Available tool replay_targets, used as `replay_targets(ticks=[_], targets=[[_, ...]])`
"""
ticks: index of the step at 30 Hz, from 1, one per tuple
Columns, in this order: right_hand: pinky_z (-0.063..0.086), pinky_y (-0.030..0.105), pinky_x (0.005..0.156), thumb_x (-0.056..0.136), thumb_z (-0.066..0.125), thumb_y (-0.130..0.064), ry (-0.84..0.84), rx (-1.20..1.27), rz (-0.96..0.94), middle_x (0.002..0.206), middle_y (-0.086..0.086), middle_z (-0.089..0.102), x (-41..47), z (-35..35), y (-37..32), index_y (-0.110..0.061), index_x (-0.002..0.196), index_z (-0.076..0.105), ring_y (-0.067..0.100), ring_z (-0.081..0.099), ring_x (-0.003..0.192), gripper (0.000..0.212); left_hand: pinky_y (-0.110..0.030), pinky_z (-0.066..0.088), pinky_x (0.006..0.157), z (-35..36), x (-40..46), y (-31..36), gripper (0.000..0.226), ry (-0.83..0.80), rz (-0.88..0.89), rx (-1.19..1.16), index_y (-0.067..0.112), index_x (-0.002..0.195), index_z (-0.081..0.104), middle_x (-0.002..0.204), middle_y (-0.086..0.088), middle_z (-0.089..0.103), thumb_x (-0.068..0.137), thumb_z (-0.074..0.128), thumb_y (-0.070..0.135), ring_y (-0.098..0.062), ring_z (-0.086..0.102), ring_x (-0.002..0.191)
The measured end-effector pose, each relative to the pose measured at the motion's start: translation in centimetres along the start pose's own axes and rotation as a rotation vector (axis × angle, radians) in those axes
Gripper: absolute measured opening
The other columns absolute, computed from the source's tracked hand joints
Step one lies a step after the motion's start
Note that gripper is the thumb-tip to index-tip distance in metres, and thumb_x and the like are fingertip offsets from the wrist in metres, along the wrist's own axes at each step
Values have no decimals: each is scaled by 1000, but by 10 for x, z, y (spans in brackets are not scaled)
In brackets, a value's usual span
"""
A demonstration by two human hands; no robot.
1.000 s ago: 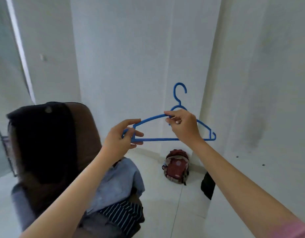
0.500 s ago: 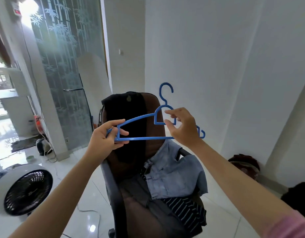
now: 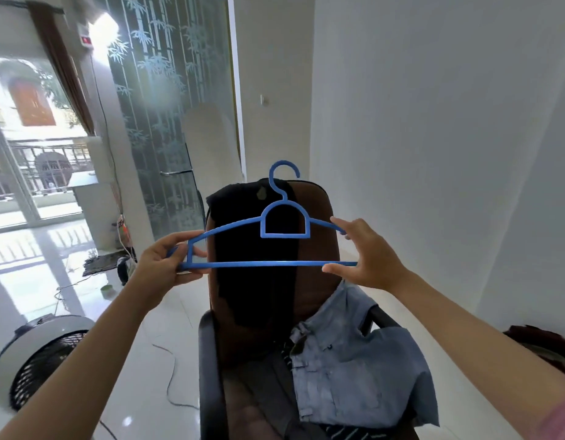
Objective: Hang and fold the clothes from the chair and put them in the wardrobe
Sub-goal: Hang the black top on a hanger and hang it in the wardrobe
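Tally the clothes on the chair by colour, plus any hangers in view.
Black garment over the chair backrest: 1
Light blue denim garment on the seat: 1
Dark striped garment, mostly hidden: 1
Blue hanger, held by both hands: 1
Total: 4

The blue hanger hides its right tip inside the right hand, and its left corner lies partly under the left hand's fingers. The chair is cut off by the bottom edge, as is the striped garment under the denim shorts. The black garment covers much of the backrest. The fan runs off the left edge.
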State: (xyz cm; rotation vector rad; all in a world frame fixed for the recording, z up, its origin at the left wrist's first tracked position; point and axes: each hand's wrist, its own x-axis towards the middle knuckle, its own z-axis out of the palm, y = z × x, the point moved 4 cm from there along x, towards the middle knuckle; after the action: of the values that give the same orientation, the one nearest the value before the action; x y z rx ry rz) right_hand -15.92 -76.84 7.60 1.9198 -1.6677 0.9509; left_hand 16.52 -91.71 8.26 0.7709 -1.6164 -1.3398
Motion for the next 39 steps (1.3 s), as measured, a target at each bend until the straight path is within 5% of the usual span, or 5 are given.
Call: replay_targets(ticks=[5, 15, 26, 30, 39], targets=[[51, 16, 50, 73, 48, -80, -62, -71, 12, 97, 3, 54, 4, -9, 91, -24, 139, 37, 16, 53, 63, 87, -32, 61, 62, 65, 52, -4, 29, 22, -5, -9, 16, 108, 64, 87, -8, 68, 99, 38, 7, -25, 72, 71], [18, -1, 50, 73, 50, -75, -93, -147, -70, 81, 2, 47, 21, -7, 188, -12, 135, 51, 7, 33, 54, 88, -20, 55, 48, 132, 115, -47, 16, 225, -88, 114, 22, 96, 69, 95, -14, 69, 94, 55, 14, -10, 65, 48], [20, 2, 47, 72, 52, -76, -83, -84, -3, 78, 3, 47, 62, 51, 234, -15, 133, 52, 6, 30, 46, 86, -26, 56, 65, 116, 176, -88, 18, 376, -146, 158, 17, 109, 63, 96, -5, 70, 96, 51, 16, -17, 68, 79], [38, 15, 38, 69, 52, -77, -63, -97, 114, 81, 3, 45, 78, 69, 249, -17, 136, 50, 12, 39, 45, 90, -26, 53, 73, 99, 212, -109, 19, 428, -141, 264, 11, 110, 65, 94, -5, 67, 93, 57, 15, -11, 61, 77], [42, 17, 43, 66, 51, -78, -20, -174, 197, 83, 6, 47, 106, 97, 265, -18, 135, 50, 17, 47, 51, 92, -45, 22, 115, 78, 322, -134, 48, 385, -80, 674, 29, 132, 51, 150, -2, 29, 86, 65, 26, -26, 27, 138]])
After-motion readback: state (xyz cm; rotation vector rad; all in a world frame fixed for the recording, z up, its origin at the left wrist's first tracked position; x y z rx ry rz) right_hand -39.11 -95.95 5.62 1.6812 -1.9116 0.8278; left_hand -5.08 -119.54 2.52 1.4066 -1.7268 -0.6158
